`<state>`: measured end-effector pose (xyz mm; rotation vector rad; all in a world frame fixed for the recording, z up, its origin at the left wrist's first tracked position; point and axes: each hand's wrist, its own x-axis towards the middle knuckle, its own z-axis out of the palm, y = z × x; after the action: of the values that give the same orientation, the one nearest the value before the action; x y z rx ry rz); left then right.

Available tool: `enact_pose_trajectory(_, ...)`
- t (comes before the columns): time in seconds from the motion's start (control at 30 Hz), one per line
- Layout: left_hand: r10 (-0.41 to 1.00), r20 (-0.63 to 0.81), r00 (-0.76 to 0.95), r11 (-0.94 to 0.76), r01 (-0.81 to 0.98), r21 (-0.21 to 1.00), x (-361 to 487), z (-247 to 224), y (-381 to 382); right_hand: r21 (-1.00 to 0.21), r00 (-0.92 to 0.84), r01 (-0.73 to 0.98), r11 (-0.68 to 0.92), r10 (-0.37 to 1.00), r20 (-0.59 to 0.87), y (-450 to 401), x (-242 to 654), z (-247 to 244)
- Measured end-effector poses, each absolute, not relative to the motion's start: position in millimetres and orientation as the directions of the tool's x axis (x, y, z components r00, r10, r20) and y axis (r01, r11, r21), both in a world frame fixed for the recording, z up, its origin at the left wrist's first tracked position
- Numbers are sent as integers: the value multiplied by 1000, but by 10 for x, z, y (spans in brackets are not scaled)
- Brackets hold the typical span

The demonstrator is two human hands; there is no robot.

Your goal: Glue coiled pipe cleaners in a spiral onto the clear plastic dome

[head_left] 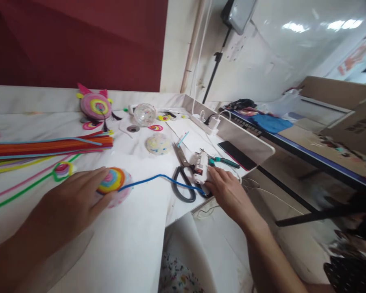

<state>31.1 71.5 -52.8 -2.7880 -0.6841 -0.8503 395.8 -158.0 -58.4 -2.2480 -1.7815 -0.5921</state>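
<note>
My left hand [76, 195] is closed round the edge of a clear dome covered with coiled rings of pink, light blue, yellow and orange pipe cleaner [114, 179]. A blue pipe cleaner [149, 178] trails from the coil to the right, across the black-handled scissors [183, 183]. My right hand [225, 187] has its fingers on the white glue gun [201, 167], at the table's right edge. Green-handled pliers [227, 162] lie just beyond the glue gun. Whatever else my right fingers touch is hidden.
Bundled pipe cleaners [49, 147] lie at the left. Behind are a pink round figure [96, 106], a clear bowl [144, 114] and a speckled dome [158, 144]. A phone [236, 154] lies by the raised right edge. A person's dark dotted clothing [350, 272] shows at lower right.
</note>
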Motion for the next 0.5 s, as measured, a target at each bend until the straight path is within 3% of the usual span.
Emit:
enact_pose_trajectory(0.07, 315, 572, 757, -883, 455, -115, 365, -428, 639, 91, 168, 966, -241, 856, 489, -1616, 3879, -500)
enact_pose_trajectory(0.13, 319, 575, 754, -878, 463, -120, 399, -365, 598, 30, 143, 979, -201, 788, 599, -1597, 3726, -377)
enact_pose_trajectory(0.23, 385, 543, 746, -872, 488, -52, 405, -338, 585, -134, 14, 985, 105, 735, 678, -1401, 3372, -208)
enact_pose_trajectory(0.37, 395, 532, 749, -877, 481, -25, 384, -351, 604, -202, -153, 934, 293, 842, 517, -905, 2920, -147)
enact_pose_trajectory(0.5, 356, 561, 748, -881, 469, -66, 390, -370, 609, -239, -165, 947, 214, 964, 210, -519, 2726, -151)
